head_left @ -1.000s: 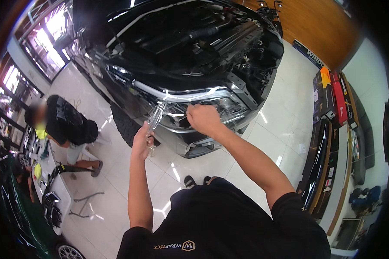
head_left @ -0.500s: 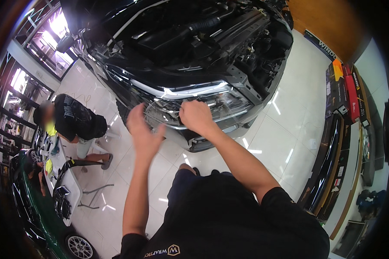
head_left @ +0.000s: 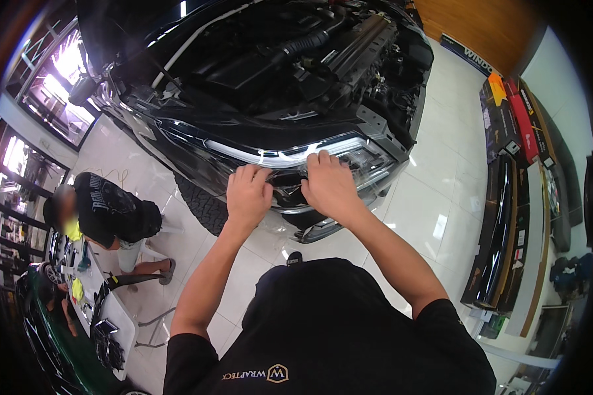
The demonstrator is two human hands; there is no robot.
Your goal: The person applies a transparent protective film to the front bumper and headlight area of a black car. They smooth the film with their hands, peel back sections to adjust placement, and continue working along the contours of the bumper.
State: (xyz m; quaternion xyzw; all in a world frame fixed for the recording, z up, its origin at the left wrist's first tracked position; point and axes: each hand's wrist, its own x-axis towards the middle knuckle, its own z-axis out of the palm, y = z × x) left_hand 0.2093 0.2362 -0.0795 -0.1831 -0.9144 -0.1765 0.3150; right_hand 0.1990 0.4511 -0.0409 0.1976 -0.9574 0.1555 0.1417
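A black car's headlight (head_left: 290,158) with a bright light strip lies in front of me, under the open engine bay. My left hand (head_left: 248,194) is at its lower edge, fingers curled and closed. Beside it, my right hand (head_left: 329,183) is closed the same way, knuckles up against the lens. Between and below the hands hangs a thin, clear film (head_left: 278,229), wrinkled and hard to see; its edge seems to be pinched in both hands. The fingertips themselves are partly hidden.
At the left, a person (head_left: 115,204) bends over a white folding table (head_left: 122,329) covered with tools and parts. A green car (head_left: 53,336) stands beyond it. The front tyre (head_left: 201,204) is left of my hands. Long boxes (head_left: 507,230) line the right side.
My left hand has gone from spread and raised to curled at the headlight. The right hand has moved rightward along the lens. My view has shifted slightly.
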